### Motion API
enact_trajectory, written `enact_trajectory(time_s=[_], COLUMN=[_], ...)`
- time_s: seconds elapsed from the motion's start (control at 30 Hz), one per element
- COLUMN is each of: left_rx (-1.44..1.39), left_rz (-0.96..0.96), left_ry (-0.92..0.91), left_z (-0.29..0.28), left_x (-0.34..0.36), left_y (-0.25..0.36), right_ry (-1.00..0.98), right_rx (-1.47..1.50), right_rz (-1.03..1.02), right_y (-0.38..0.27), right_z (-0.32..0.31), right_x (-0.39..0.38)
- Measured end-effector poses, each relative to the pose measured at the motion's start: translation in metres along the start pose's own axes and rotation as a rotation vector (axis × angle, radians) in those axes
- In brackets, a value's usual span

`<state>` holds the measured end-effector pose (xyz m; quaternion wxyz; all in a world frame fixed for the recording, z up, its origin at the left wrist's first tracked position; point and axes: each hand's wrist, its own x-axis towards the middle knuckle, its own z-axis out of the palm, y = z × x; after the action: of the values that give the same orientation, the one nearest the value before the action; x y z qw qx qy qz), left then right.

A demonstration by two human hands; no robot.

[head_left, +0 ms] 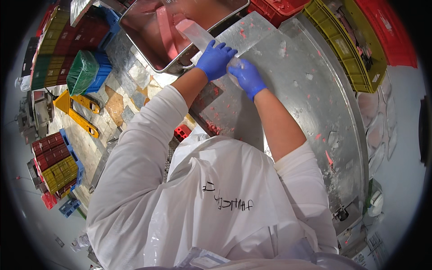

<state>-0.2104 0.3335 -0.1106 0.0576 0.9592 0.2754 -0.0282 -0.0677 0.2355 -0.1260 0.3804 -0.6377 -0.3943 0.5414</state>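
Observation:
Both my hands wear blue gloves and meet above the steel table [288,108], at the near right corner of a deep steel tub [155,67]. A long clear plastic bag or sleeve [198,36] reaches from my hands over the tub rim, with pink paste at its far end. My left hand [215,60] is closed over its near part, fingers pointing right. Curled beside it, my right hand [246,77] grips clear plastic too, though its fingertips are partly hidden. Smooth pink meat paste [207,15] fills the tub.
Pink scraps lie scattered over the table. A yellow-green crate [346,58] and red crates [274,10] line the far side. To the left are a yellow pallet jack [74,110], a blue bin with green liner [96,72] and stacked crates [56,164].

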Motion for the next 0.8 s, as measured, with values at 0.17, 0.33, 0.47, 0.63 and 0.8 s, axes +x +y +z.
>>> enact_trajectory(time_s=[0.17,0.33,0.47,0.63,0.8], left_rx=[0.008,-0.102,-0.084,-0.289,-1.299], left_rz=[0.109,0.157,0.002,-0.191,-0.335], left_ry=[-0.174,0.011,0.056,0.095,0.390], left_z=[0.025,0.039,0.048,0.016,0.032], left_x=[-0.016,-0.022,-0.015,-0.027,-0.029], left_y=[0.042,0.071,0.044,0.036,0.050], right_ry=[0.040,0.112,0.152,0.319,0.519], right_rx=[-0.041,0.012,0.247,0.468,0.624], right_rz=[0.093,0.113,0.047,0.109,0.300], right_y=[0.023,-0.001,0.003,0.017,0.096], right_z=[-0.031,-0.066,-0.075,-0.069,-0.052], right_x=[-0.109,-0.264,-0.377,-0.470,-0.486])
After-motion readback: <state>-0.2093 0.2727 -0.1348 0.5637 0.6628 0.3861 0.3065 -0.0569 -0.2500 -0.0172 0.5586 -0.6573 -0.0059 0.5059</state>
